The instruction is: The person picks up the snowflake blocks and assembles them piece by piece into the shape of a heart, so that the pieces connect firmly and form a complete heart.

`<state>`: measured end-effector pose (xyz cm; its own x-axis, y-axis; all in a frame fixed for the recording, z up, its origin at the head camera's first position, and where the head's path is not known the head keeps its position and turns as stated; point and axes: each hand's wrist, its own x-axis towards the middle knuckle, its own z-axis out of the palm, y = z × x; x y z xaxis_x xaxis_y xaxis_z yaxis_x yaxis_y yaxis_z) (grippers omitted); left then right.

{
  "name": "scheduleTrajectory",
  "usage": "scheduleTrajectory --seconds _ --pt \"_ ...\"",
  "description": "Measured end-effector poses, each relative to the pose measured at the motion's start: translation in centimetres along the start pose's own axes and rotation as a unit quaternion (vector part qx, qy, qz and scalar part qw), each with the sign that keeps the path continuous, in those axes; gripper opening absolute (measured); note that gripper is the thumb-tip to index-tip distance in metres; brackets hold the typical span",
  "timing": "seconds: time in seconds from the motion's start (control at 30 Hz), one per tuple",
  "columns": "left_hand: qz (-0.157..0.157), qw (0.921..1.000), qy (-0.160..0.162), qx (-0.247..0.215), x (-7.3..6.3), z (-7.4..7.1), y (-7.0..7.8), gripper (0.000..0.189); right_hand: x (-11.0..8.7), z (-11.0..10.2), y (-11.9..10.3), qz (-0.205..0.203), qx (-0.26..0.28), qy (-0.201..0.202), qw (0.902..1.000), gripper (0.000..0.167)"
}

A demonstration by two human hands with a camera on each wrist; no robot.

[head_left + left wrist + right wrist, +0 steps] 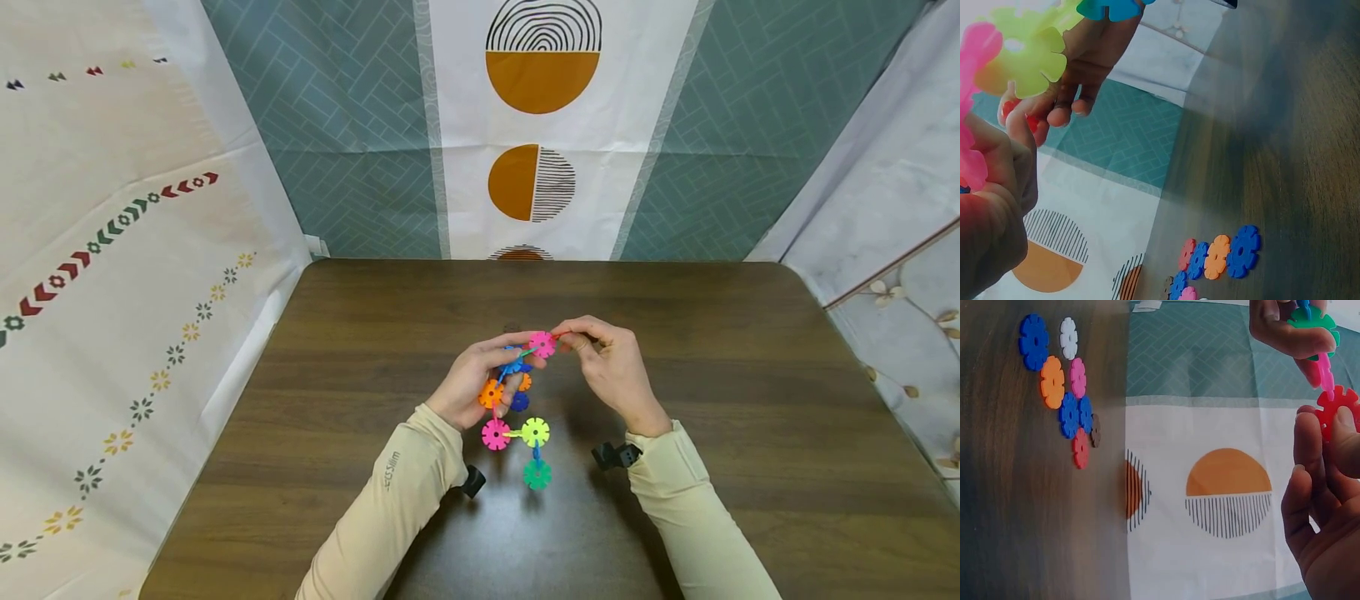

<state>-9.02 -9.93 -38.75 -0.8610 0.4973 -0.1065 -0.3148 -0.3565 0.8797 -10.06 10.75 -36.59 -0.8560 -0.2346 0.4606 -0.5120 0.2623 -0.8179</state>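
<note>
My left hand [471, 379] holds a chain of slotted, flower-shaped plastic discs. From its fingers the chain hangs down through an orange disc [491, 393], a pink disc [496, 434] and a yellow-green disc [536, 432] to a green disc [537, 474]. At the chain's upper end, another pink disc [542, 344] sticks out toward the right hand. My right hand [618, 367] pinches a red disc [1336, 399] between thumb and finger. In the right wrist view, the red disc's edge meets that pink disc; whether their slots interlock I cannot tell.
Loose discs lie on the brown wooden table [360, 467] beyond the left hand, among them a blue disc [1034, 342], an orange disc [1052, 382] and a white disc [1069, 338]. Patterned cloths hang behind the table and at its sides.
</note>
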Motion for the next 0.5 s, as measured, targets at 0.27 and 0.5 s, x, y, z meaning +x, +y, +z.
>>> scheduleTrajectory --seconds 0.27,0.5 --pt "-0.004 0.9995 -0.021 -0.023 0.05 0.12 -0.05 0.04 0.09 -0.17 -0.13 0.022 0.02 0.005 0.9996 0.011" --pt "-0.004 0.9995 -0.027 -0.016 0.15 0.29 0.04 0.04 0.08 -0.33 -0.01 0.034 0.021 0.002 0.9992 0.011"
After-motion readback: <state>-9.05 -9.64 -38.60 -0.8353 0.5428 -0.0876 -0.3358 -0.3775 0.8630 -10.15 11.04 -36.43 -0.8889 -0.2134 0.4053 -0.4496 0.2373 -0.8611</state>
